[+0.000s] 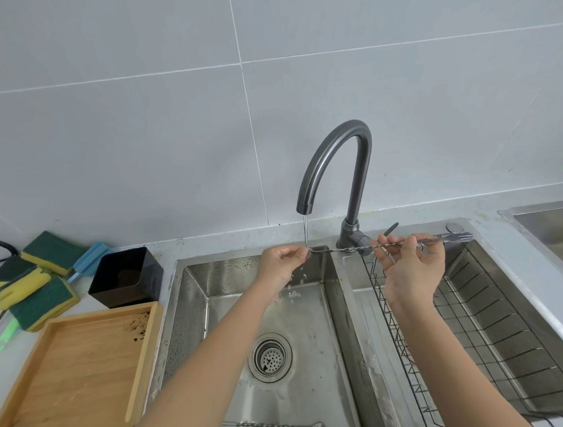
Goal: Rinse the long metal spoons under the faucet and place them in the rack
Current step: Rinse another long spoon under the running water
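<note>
Spoons first: one long twisted-stem spoon (275, 426) lies flat on the floor of the left sink basin (309, 324), close to its near edge, bowl end pointing right. It is thin, silvery, with a rope-like spiral along the stem. Farther in, the basin's round drain strainer (270, 357) sits near the middle of the floor, with water drops on the walls around it.

Above the far edge of that basin, a second long spoon (345, 249) is held level, crossing the divider between the two basins. It has the same twisted stem, and its right end shows small fork-like prongs out over the wire rack (501, 343) that fills the right basin. The left hand (283, 264) pinches the spoon's left end between thumb and fingertips, fingers curled in tightly, right under the thin stream of water (305, 230). The right hand (411, 272) grips the stem farther right, thumb and forefinger closed on it, other fingers loosely bent.

Behind the hands, the dark curved faucet (345, 166) rises from the far rim of the sink.

On the counter left of the sink sit a wooden tray (75, 374), a black square container (126, 276) and green-and-yellow sponges (37, 285).
</note>
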